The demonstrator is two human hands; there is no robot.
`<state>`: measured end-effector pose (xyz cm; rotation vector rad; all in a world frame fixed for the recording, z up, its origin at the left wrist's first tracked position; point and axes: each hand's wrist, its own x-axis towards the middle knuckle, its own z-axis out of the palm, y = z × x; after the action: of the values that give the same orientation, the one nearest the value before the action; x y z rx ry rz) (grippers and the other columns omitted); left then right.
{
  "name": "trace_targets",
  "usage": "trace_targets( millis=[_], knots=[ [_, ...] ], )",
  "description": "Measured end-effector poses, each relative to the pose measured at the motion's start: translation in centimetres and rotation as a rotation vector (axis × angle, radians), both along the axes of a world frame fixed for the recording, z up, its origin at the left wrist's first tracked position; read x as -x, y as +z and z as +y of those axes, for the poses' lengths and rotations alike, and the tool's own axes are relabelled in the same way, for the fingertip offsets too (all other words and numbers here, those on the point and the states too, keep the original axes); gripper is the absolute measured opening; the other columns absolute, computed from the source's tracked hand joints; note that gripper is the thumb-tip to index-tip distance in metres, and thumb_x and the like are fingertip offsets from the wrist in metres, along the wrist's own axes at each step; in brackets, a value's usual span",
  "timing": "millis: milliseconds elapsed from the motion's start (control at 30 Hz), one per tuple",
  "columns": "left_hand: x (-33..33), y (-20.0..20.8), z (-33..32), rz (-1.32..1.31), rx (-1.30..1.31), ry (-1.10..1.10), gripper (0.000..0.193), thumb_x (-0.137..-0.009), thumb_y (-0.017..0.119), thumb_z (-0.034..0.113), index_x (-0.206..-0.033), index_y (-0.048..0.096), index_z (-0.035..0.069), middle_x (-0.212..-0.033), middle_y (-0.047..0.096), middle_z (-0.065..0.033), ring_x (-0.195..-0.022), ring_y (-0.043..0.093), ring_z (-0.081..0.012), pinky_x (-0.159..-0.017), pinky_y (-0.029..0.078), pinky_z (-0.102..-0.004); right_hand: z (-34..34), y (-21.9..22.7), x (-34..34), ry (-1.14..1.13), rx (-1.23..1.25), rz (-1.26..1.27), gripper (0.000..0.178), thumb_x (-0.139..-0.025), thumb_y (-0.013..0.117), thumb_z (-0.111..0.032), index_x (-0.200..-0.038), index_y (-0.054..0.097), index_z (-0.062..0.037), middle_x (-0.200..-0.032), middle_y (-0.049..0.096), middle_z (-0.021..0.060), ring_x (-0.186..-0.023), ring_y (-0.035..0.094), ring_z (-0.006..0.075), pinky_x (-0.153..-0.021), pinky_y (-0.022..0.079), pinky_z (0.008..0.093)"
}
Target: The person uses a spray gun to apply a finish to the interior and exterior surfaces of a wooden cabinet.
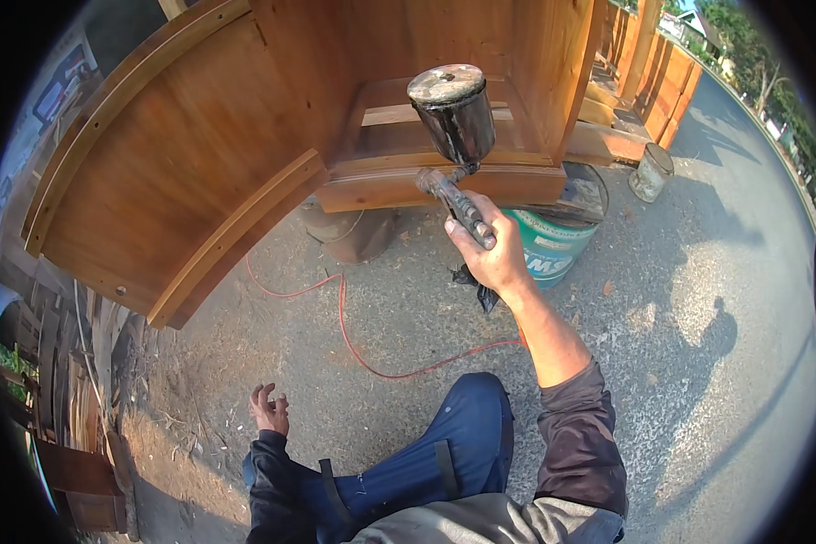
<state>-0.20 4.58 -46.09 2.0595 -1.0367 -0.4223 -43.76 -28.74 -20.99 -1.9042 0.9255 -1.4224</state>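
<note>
My right hand (494, 251) grips a spray gun (462, 208) with a round metal cup (460, 118) on top, its lid smeared with dried paint. The gun's head points at a brown wooden cabinet (435, 186), whose open interior and lower shelf frame lie just beyond it. A wide door panel (199, 136) with wooden battens reaches out to the left. My left hand (269, 410) hangs low at the left beside my knee, empty, with its fingers loosely curled and apart.
A teal bucket (553, 245) and a dark bucket (349, 231) stand under the cabinet's front edge. A thin red hose (344, 317) snakes over the pavement. A paint-stained can (651, 172) stands at the right, near more wooden pieces (671, 91). Scrap boards (59, 354) lie piled at the left.
</note>
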Motion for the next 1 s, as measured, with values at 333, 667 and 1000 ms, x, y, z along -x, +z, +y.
trace_targets(
  millis=[333, 667, 1000],
  knots=[
    [0.8, -3.8, -3.0, 0.085, 0.091, -0.018, 0.039, -0.09, 0.062, 0.01, -0.127, 0.052, 0.006, -0.138, 0.037, -0.0225, -0.081, 0.066, -0.0289, -0.065, 0.06, -0.0352, 8.1, 3.9, 12.4, -0.577, 0.072, 0.17, 0.043, -0.089, 0.069, -0.008, -0.13, 0.059, -0.0018, -0.109, 0.072, 0.0192, -0.1, 0.072, 0.0317, -0.084, 0.055, 0.0384],
    [-0.2, -5.3, -3.9, 0.052, 0.099, 0.019, 0.039, -0.088, 0.066, 0.014, -0.125, 0.054, 0.005, -0.139, 0.034, -0.0242, -0.096, 0.063, -0.0348, -0.069, 0.06, -0.037, 5.5, 13.7, 11.3, -0.664, 0.389, -0.133, 0.033, -0.092, 0.071, -0.015, -0.121, 0.062, -0.0018, -0.096, 0.071, 0.0091, -0.089, 0.069, 0.0167, -0.079, 0.054, 0.0318],
    [-1.2, -5.9, -1.2, -0.069, 0.105, 0.122, 0.04, -0.088, 0.068, 0.013, -0.124, 0.056, 0.004, -0.14, 0.033, -0.0282, -0.115, 0.055, -0.0422, -0.071, 0.062, -0.039, 3.0, 22.7, 9.5, -0.713, 0.5, -0.368, 0.027, -0.093, 0.069, -0.01, -0.117, 0.064, -0.0006, -0.097, 0.068, 0.0059, -0.085, 0.065, 0.0153, -0.077, 0.053, 0.0311]
  ],
)
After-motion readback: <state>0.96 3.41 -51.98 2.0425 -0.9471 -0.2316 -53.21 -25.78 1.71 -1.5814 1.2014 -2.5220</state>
